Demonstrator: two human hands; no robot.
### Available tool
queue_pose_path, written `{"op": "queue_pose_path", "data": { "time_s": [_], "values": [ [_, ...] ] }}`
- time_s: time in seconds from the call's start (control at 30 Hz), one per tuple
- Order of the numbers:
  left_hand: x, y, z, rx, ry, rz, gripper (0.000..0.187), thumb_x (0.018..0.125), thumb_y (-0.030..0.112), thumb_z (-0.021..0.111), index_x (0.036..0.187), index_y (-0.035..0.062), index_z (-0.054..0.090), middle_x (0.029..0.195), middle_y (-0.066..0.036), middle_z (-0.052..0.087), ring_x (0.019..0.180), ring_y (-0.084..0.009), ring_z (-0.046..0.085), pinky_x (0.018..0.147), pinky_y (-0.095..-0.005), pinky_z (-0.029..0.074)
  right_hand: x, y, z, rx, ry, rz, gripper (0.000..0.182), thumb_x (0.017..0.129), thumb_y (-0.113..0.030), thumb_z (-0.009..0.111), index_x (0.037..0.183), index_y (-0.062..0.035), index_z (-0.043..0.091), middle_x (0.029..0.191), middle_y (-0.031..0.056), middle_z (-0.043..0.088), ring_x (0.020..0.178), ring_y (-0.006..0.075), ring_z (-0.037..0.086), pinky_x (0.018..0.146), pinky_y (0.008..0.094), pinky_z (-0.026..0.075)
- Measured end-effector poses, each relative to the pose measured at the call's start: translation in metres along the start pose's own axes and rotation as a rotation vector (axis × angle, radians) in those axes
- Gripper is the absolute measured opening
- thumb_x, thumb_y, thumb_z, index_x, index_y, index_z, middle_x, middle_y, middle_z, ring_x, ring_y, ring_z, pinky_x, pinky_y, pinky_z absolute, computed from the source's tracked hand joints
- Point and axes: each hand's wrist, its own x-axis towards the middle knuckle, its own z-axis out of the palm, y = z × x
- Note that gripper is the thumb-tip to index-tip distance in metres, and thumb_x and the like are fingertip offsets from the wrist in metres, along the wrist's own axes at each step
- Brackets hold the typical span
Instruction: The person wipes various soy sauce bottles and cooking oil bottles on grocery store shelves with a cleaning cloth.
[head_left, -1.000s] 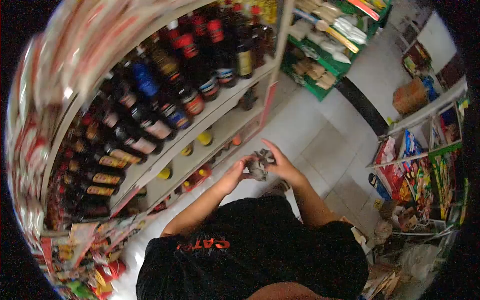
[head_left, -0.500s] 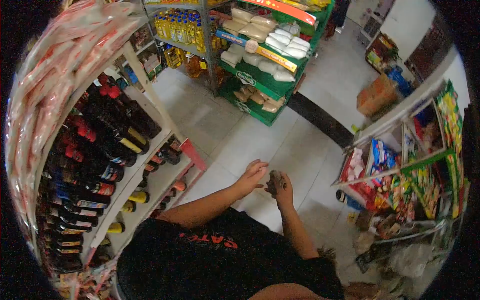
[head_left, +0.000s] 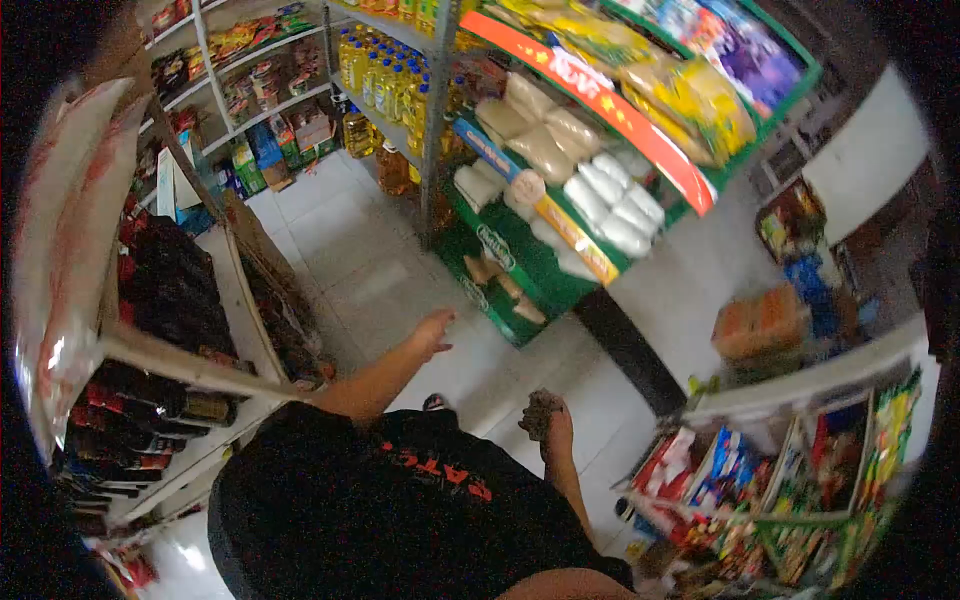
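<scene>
Head view, looking down over a black shirt [head_left: 400,520] with red lettering, in a shop aisle. Right hand [head_left: 553,425] is low, near the person's body, fingers clenched around a crumpled grey-brown cloth [head_left: 541,408]; the wad sticks out above the fist, over the pale tiled floor [head_left: 340,250]. Can't tell what the cloth is made of, too blurred. Left hand [head_left: 432,333] is stretched forward and away from the body, fingers released and spread, holding nothing, touching nothing, over bare floor. The two hands are well apart.

Ahead of the left hand: a green display rack [head_left: 510,265] with pale bagged goods [head_left: 590,190] stacked on its sloped shelf, a red and yellow price strip [head_left: 600,105] running along the tier above. Yellow oil bottles [head_left: 385,75] fill the shelves behind that rack, towards the top edge of the view. On the person's left, a white shelf unit [head_left: 235,290] carries dark bottles [head_left: 150,400] with red caps, mostly in shadow. On the right, a low rack of bright snack packets [head_left: 800,480] sits near the right hand, and an orange box [head_left: 760,320] stands on the floor beyond it. A dark strip [head_left: 630,360] crosses the floor between the green rack and the snack rack.
</scene>
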Motion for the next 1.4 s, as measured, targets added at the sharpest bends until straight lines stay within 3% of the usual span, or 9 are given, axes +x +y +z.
{"op": "queue_pose_path", "data": {
  "time_s": [0.23,0.43,0.53,0.63,0.8,0.9,0.97,1.23,1.4],
  "values": [
    [0.113,0.110,-0.022,-0.087,0.149,0.078,0.053,0.084,0.041,0.052,0.125,0.0094,0.041,0.133,-0.007,0.034,0.121,-0.0303,0.030,0.090,-0.0473,0.038,0.128,-0.085,0.043,-0.021,0.047,0.098,0.049,0.091,-0.045,0.033,0.104,-0.0011,0.051,0.084,0.0120,0.059,0.062,0.0200,0.058,0.054,0.0322,0.052],
    [0.166,0.127,-0.132,-0.288,0.281,0.057,0.055,0.082,0.043,0.054,0.123,0.0078,0.041,0.135,-0.008,0.031,0.122,-0.0317,0.030,0.090,-0.0430,0.039,0.289,-0.117,0.132,-0.396,-0.369,0.242,0.020,0.079,-0.021,0.055,0.080,-0.0004,0.053,0.058,0.0049,0.049,0.049,0.0150,0.047,0.042,0.0271,0.036],
    [0.182,0.171,-0.182,-0.390,0.454,0.075,0.057,0.082,0.043,0.055,0.124,0.0077,0.040,0.135,-0.010,0.030,0.123,-0.0329,0.029,0.090,-0.0419,0.039,0.456,-0.078,0.206,-0.731,-0.595,-0.303,0.026,0.073,-0.011,0.057,0.096,-0.0010,0.051,0.069,0.0074,0.052,0.062,0.0158,0.052,0.055,0.0294,0.042],
    [0.173,0.217,-0.199,-0.470,0.507,0.235,0.057,0.082,0.042,0.056,0.123,0.0072,0.039,0.133,-0.011,0.032,0.122,-0.0328,0.030,0.090,-0.0425,0.039,0.478,-0.168,0.334,-0.923,-0.793,-0.192,0.057,0.069,-0.014,0.064,0.122,-0.0084,0.043,0.102,0.0104,0.054,0.095,0.0258,0.053,0.081,0.0344,0.042],
    [0.184,0.254,-0.259,-0.634,0.537,0.406,0.056,0.082,0.042,0.055,0.122,0.0064,0.040,0.131,-0.012,0.036,0.117,-0.0322,0.038,0.091,-0.0432,0.038,0.568,-0.191,0.487,-0.693,-0.942,-0.534,0.044,0.071,-0.001,0.052,0.115,-0.0042,0.048,0.105,0.0099,0.053,0.095,0.0215,0.052,0.083,0.0334,0.042],
    [0.190,0.250,-0.314,-0.657,0.573,0.251,0.055,0.083,0.041,0.054,0.122,0.0055,0.040,0.127,-0.013,0.041,0.111,-0.0311,0.045,0.090,-0.0437,0.038,0.602,-0.198,0.571,-0.623,-0.904,-0.795,0.042,0.074,0.002,0.047,0.115,-0.0047,0.050,0.108,0.0098,0.053,0.099,0.0208,0.050,0.086,0.0337,0.041],
    [0.194,0.261,-0.353,-0.668,0.720,0.219,0.051,0.084,0.038,0.054,0.120,0.0054,0.042,0.121,-0.013,0.046,0.104,-0.0281,0.049,0.086,-0.0416,0.040,0.597,-0.210,0.625,-0.531,-0.726,-0.399,0.044,0.075,0.002,0.045,0.119,-0.0044,0.048,0.113,0.0100,0.051,0.107,0.0215,0.046,0.092,0.0326,0.036],
    [0.194,0.363,-0.478,-0.489,0.939,0.332,0.039,0.084,0.033,0.055,0.110,0.0045,0.049,0.094,-0.005,0.055,0.082,-0.0167,0.052,0.069,-0.0307,0.044,0.809,-0.212,0.783,-0.895,-0.433,-1.253,0.068,0.075,-0.020,0.067,0.132,-0.0083,0.034,0.128,0.0210,0.041,0.108,0.0309,0.047,0.091,0.0409,0.037],
    [0.202,0.429,-0.516,-0.453,0.934,0.454,0.032,0.084,0.034,0.055,0.103,0.0078,0.053,0.092,-0.004,0.055,0.081,-0.0144,0.053,0.066,-0.0295,0.045,0.837,-0.268,0.876,-1.534,-0.176,-0.952,0.072,0.070,-0.021,0.069,0.132,-0.0084,0.034,0.128,0.0189,0.042,0.119,0.0345,0.037,0.098,0.0426,0.032]
  ]
}}
